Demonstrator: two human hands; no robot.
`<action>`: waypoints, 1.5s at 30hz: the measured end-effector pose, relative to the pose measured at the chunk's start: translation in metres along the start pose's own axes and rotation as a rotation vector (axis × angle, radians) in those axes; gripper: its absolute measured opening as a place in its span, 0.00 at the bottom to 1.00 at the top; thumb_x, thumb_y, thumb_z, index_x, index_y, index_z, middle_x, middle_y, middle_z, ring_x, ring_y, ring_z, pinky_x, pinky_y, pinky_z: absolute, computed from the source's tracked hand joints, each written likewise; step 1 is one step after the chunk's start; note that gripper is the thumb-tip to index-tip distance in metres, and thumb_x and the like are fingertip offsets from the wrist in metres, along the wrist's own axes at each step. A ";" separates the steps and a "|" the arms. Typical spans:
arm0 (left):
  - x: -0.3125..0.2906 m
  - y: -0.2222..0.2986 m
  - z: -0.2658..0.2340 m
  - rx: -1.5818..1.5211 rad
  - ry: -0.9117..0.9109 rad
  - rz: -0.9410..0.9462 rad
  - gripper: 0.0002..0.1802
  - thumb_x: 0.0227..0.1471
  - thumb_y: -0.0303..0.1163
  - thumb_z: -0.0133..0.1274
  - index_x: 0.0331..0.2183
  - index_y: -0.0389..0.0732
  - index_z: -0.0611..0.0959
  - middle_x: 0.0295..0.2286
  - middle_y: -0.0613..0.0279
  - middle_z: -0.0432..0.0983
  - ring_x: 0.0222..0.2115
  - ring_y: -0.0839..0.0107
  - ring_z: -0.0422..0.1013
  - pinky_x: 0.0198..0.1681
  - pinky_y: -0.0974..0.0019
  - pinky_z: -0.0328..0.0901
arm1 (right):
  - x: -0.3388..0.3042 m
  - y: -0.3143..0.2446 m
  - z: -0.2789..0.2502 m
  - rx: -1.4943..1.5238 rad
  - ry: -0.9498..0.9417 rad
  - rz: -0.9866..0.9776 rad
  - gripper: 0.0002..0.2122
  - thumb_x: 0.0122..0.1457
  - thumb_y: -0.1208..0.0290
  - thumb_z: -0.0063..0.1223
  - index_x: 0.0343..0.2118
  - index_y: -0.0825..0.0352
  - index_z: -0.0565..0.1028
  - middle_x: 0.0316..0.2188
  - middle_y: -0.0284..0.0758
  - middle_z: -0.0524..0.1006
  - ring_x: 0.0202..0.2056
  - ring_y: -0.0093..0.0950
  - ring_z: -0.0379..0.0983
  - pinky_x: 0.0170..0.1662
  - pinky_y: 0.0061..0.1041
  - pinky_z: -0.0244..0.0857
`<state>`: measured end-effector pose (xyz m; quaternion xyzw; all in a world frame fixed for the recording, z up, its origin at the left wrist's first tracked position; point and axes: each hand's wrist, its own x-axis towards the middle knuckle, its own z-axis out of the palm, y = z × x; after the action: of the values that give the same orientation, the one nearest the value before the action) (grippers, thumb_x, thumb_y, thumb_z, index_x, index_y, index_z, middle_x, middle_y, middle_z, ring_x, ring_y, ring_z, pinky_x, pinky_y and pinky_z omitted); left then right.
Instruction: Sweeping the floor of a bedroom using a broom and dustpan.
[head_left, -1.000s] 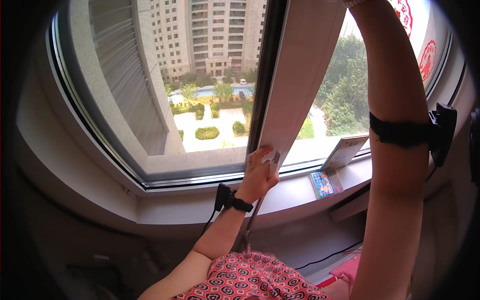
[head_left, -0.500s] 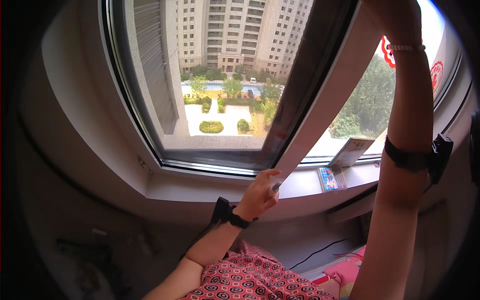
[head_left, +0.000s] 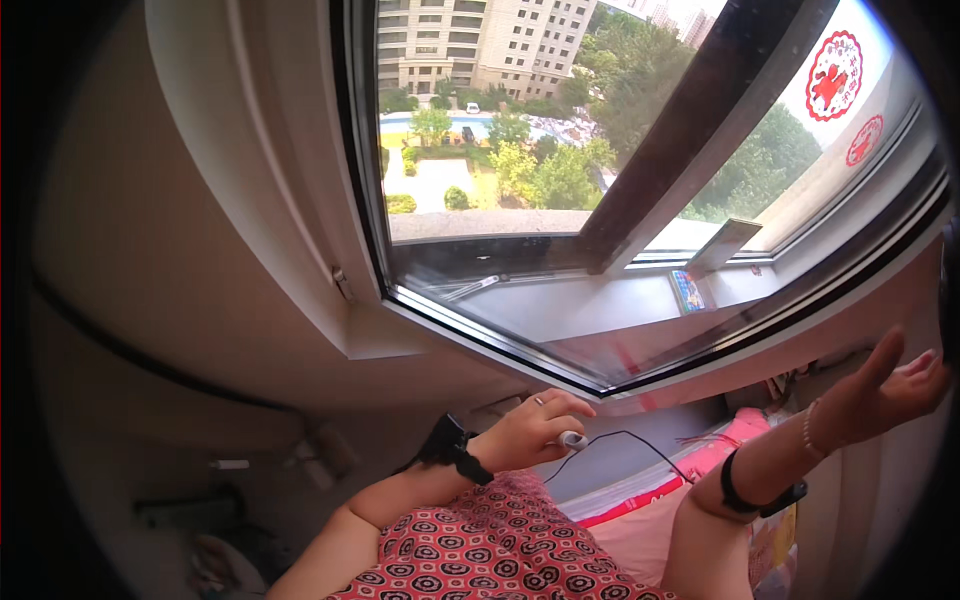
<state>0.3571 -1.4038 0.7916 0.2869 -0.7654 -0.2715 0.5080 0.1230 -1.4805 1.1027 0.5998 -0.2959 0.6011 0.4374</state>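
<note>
Most of a white object [head_left: 573, 441] hidden within the clamped left hand [head_left: 528, 432]; right hand [head_left: 882, 400] loosely spread

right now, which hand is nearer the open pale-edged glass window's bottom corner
Left. Left hand: just below and left of that corner; right hand: farther off, to its right.

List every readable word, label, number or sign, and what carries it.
None can be read with certainty.
Large round red-and-white sticker, on clear window glass: rim marks too small.
Smaller round red sticker: too small.
Small flat multicoloured box: print too small.
Thin greyish rectangular panel beside it: no readable lettering.
</note>
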 end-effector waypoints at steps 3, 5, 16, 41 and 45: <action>-0.047 0.018 -0.024 0.041 -0.014 -0.012 0.13 0.46 0.29 0.62 0.38 0.47 0.81 0.47 0.64 0.74 0.46 0.59 0.68 0.53 0.55 0.63 | -0.076 -0.047 -0.050 -0.077 -0.169 0.334 0.41 0.62 0.50 0.57 0.68 0.69 0.49 0.68 0.46 0.53 0.68 0.41 0.52 0.70 0.45 0.45; -0.071 0.029 -0.038 0.040 -0.052 -0.052 0.14 0.48 0.31 0.63 0.40 0.48 0.82 0.46 0.66 0.75 0.45 0.60 0.68 0.54 0.55 0.62 | -0.107 -0.069 -0.075 -0.174 -0.301 0.359 0.44 0.61 0.48 0.58 0.69 0.67 0.45 0.69 0.47 0.49 0.69 0.46 0.48 0.69 0.48 0.46; -0.134 0.066 -0.073 0.174 -0.147 -0.207 0.17 0.52 0.36 0.63 0.45 0.50 0.83 0.46 0.68 0.76 0.50 0.62 0.68 0.56 0.56 0.60 | -0.102 -0.129 -0.173 -0.361 -0.253 0.149 0.52 0.57 0.38 0.54 0.70 0.68 0.38 0.67 0.53 0.50 0.65 0.51 0.56 0.62 0.49 0.64; -0.323 0.190 -0.150 0.288 -0.029 -0.110 0.17 0.50 0.32 0.64 0.44 0.48 0.82 0.43 0.65 0.79 0.43 0.59 0.72 0.52 0.58 0.63 | -0.064 -0.358 -0.286 0.133 -0.170 0.768 0.41 0.58 0.61 0.64 0.67 0.72 0.50 0.62 0.45 0.59 0.62 0.37 0.59 0.63 0.38 0.54; -0.344 0.199 -0.149 0.281 -0.039 -0.148 0.15 0.51 0.32 0.64 0.43 0.47 0.83 0.46 0.64 0.79 0.43 0.62 0.74 0.53 0.61 0.63 | -0.058 -0.391 -0.289 0.279 -0.123 0.836 0.38 0.60 0.63 0.62 0.66 0.72 0.52 0.63 0.42 0.60 0.62 0.36 0.58 0.64 0.37 0.53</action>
<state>0.5729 -1.0396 0.7687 0.4054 -0.7823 -0.2040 0.4267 0.3282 -1.0631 0.9490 0.5167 -0.4546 0.7236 0.0529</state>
